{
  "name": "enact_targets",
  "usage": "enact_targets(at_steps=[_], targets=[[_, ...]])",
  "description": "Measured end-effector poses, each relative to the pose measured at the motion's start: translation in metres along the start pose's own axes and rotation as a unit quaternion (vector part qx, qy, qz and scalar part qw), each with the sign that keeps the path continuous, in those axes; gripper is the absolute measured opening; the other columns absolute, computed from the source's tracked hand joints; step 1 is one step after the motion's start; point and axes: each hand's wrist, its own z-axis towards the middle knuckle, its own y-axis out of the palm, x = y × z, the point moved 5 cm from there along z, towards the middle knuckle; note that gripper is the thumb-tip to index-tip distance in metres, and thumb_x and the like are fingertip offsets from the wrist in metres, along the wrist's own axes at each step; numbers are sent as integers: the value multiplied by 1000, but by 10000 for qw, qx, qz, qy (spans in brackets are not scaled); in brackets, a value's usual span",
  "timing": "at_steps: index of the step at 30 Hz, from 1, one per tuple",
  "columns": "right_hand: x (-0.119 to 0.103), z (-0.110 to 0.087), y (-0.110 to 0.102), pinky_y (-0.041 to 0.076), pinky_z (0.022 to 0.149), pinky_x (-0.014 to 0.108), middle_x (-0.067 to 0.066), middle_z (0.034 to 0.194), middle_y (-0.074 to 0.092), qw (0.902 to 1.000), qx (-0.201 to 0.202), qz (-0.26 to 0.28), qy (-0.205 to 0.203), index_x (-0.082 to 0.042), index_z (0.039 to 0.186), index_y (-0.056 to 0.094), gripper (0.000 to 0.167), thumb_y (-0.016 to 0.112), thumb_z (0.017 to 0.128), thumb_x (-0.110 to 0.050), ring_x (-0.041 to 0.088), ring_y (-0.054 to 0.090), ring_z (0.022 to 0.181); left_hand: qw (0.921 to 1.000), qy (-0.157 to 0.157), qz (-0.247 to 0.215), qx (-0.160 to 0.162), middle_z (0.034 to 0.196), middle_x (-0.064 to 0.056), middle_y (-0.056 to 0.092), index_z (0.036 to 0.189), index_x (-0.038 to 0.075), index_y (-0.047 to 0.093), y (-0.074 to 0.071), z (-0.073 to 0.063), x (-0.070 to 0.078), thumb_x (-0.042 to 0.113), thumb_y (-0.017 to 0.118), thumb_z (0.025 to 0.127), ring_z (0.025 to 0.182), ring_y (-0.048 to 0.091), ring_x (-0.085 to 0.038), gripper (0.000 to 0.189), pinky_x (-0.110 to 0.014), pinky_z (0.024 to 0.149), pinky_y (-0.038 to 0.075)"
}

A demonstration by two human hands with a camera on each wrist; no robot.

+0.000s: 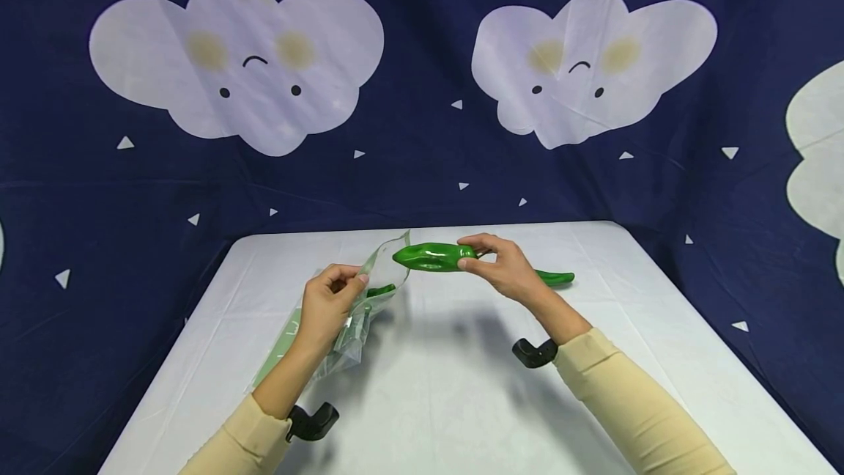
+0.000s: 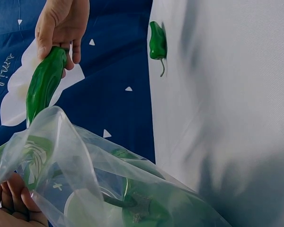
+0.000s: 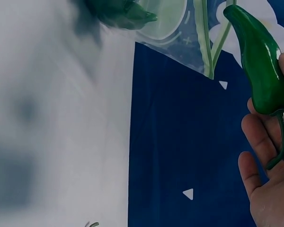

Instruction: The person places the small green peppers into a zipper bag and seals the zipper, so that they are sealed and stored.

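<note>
My left hand (image 1: 324, 308) pinches the rim of a clear zip bag (image 1: 356, 337) with a green printed panel, and its mouth gapes toward the right. Inside the bag lie green peppers (image 2: 149, 210), seen through the plastic. My right hand (image 1: 506, 270) holds another green pepper (image 1: 431, 257) level by its stem end, between thumb and fingers. Its pointed tip is right at the bag's mouth. In the right wrist view the curved stem (image 3: 281, 142) hangs beside the fingers. A further green pepper (image 1: 557, 278) rests on the table behind my right wrist.
The table (image 1: 448, 402) is covered with a white cloth. Behind it hangs a dark blue curtain (image 1: 422, 182) printed with clouds and triangles. A black wrist mount (image 1: 313, 422) sits on the left wrist, with a second black mount (image 1: 534, 352) on the right.
</note>
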Motion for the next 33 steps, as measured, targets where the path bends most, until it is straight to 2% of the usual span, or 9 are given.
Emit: enact_targets(at_steps=[4, 14, 22, 33], targets=[[-3, 1, 2, 48, 81, 36, 6, 110, 68, 10000, -29, -5, 3, -13, 120, 63, 43, 72, 83, -31, 23, 60, 101, 10000, -4, -32, 9, 69, 8, 57, 91, -9, 67, 0, 0, 0, 0, 67, 83, 62, 47, -3, 12, -16, 55, 38], [-5, 3, 5, 47, 81, 35, 4, 102, 69, 9999, -37, -153, -16, -18, 118, 64, 41, 73, 82, -34, 20, 60, 99, 9999, -97, 3, -65, 71, 7, 58, 93, -8, 67, 0, 0, 0, 1, 66, 85, 62, 47, -4, 12, -16, 56, 39], [-8, 4, 8, 47, 81, 35, 5, 108, 68, 9997, -83, -206, -75, -15, 119, 64, 41, 73, 82, -31, 22, 61, 100, 10000, -8, 10, -68, 72, 6, 58, 93, -7, 67, 0, -1, 0, 2, 66, 85, 62, 47, -4, 12, -17, 55, 39], [-12, 7, 14, 48, 83, 37, 4, 105, 68, 9996, -182, -176, -81, -17, 117, 65, 39, 73, 82, -31, 22, 60, 99, 10000, -48, -56, -31, 70, 7, 57, 92, -10, 66, 1, -1, 1, -1, 66, 84, 61, 46, -3, 12, -16, 55, 38]])
